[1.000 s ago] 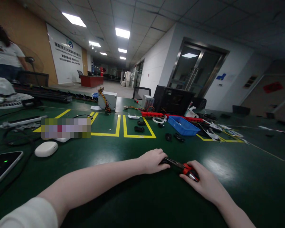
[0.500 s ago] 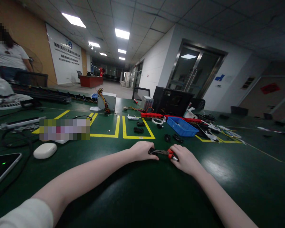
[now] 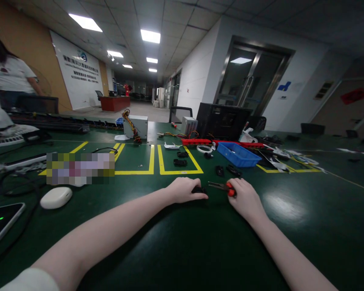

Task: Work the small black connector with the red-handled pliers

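Note:
Between the fingers and thumb of my left hand [image 3: 183,190] is a small black part [image 3: 198,189], mostly covered by the fingers, so its kind is unclear. My right hand [image 3: 245,198] is closed around the red handles of long-nose pliers [image 3: 220,186]. The pliers' metal jaws point left towards the black part, with a small gap between them. Both hands are low over the green table [image 3: 182,242]. Just beyond them lie two black parts, one upright [image 3: 219,170] and one slanted [image 3: 233,170]. Another black piece [image 3: 180,162] lies inside the yellow tape outline.
A blue tray [image 3: 238,155] stands behind my right hand, near red strips [image 3: 197,142] and a white ring [image 3: 204,149]. A black computer case [image 3: 223,123] and power supply [image 3: 139,128] stand farther back. At left are a cream case [image 3: 56,197] and cables. A person [image 3: 12,76] stands far left.
The pliers have drawn back to the right, away from the black part in my left hand; earlier their jaws reached it. My left hand still holds the part. The view has shifted slightly.

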Tool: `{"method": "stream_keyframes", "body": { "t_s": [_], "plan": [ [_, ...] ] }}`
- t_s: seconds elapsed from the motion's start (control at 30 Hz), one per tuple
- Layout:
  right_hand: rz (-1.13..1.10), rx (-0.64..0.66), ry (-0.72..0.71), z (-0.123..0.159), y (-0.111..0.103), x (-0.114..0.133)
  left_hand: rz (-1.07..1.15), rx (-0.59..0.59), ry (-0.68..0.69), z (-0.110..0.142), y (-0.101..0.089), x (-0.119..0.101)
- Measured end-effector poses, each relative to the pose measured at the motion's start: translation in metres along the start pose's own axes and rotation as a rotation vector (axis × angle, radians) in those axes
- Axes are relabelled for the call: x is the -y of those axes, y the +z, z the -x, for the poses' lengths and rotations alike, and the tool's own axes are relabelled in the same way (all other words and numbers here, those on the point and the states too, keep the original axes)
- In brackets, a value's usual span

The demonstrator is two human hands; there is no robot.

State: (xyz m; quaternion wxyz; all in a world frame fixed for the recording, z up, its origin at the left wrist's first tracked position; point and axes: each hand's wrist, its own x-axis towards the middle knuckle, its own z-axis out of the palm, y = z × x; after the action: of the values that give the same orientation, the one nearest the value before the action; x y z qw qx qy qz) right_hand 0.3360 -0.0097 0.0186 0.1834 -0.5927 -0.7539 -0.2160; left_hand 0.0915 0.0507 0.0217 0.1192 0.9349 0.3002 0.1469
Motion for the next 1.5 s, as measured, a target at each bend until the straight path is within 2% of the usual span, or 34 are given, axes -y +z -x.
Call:
{"method": "stream_keyframes", "body": {
  "t_s": [0.23,0.53,0.83,1.1,1.5],
  "plan": [
    [-0.041,0.028,-0.076,0.002,-0.009,0.013,-0.019,-0.02,0.125,0.002,-0.001,-0.002],
    [-0.037,0.13,-0.123,0.003,-0.007,0.003,-0.082,-0.01,0.119,0.001,0.001,0.0],
    [-0.064,0.152,-0.101,0.004,-0.013,0.009,-0.082,-0.003,0.139,0.001,0.002,0.0],
    [-0.01,0.087,-0.115,0.003,-0.014,0.007,-0.058,0.01,0.144,0.002,0.0,0.0],
    [-0.016,0.17,-0.119,0.005,-0.01,0.007,-0.03,0.001,0.2,0.004,-0.002,-0.003]
  ]
}}
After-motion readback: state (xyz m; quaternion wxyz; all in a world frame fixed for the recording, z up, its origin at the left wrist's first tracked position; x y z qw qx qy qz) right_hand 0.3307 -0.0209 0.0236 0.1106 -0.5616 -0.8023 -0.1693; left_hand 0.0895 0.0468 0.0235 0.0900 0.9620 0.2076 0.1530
